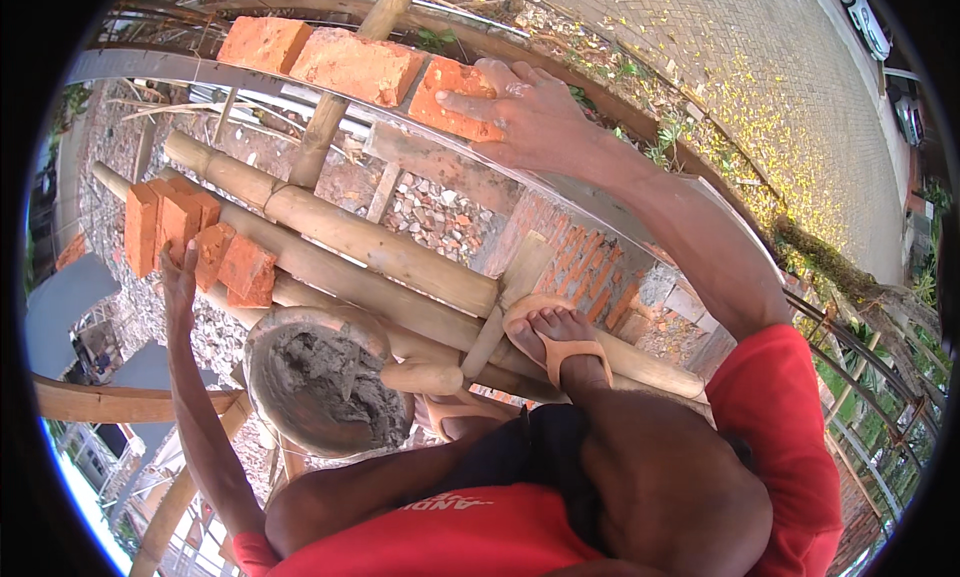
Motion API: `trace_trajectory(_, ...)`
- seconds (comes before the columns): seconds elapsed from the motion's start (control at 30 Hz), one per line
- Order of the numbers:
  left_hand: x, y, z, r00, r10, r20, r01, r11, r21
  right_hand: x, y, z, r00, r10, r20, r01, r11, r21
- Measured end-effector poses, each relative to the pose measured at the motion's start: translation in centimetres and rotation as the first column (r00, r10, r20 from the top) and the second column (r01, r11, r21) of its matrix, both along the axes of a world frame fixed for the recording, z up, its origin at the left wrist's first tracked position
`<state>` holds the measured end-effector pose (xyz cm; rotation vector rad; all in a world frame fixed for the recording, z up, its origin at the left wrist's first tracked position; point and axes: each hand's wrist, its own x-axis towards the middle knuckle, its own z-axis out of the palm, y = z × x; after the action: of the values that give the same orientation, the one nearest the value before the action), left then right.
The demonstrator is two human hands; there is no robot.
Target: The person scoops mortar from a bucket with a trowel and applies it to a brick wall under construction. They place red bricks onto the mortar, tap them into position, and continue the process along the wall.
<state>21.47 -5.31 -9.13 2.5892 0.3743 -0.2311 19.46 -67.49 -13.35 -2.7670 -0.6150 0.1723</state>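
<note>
Right fingers (pixel 500 80) across brick (pixel 455 78), far side unclear

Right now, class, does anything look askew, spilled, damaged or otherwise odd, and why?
Yes: the loose bricks by the left hand look askew, leaning at differing angles above rounded bamboo poles, an uneven perch. The open sandals also seem odd footwear for standing on such poles.
</note>
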Motion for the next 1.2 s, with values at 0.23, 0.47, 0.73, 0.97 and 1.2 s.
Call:
trace_trajectory(0.23, -0.2, 0.5, -0.4, 1.000, -0.023, -0.010, 0.024, 0.995, 0.095, -0.2, -0.7, -0.6, 0.997, -0.006, 0.075, -0.001, 0.995, 0.095)
trace_trajectory(0.47, -0.4, 0.6, -0.9, 0.999, -0.039, 0.007, 0.037, 0.984, 0.175, -0.5, -1.3, 0.1, 0.999, 0.029, 0.040, -0.031, 0.998, 0.056)
trace_trajectory(0.73, 0.3, -1.7, -0.3, 0.981, -0.099, 0.166, 0.030, 0.926, 0.376, -0.9, -2.3, 1.9, 0.988, -0.104, 0.113, 0.079, 0.976, 0.204)
trace_trajectory(0.97, 5.4, -25.5, 4.3, 0.548, -0.779, 0.305, 0.668, 0.627, 0.402, -1.9, -6.8, 6.0, 0.876, -0.474, -0.093, 0.423, 0.659, 0.622)
trace_trajectory(1.2, 12.0, -44.3, -2.5, 0.089, -0.988, 0.126, 0.925, 0.129, 0.358, -5.3, -8.1, 6.6, 0.837, -0.543, -0.067, 0.487, 0.684, 0.544)
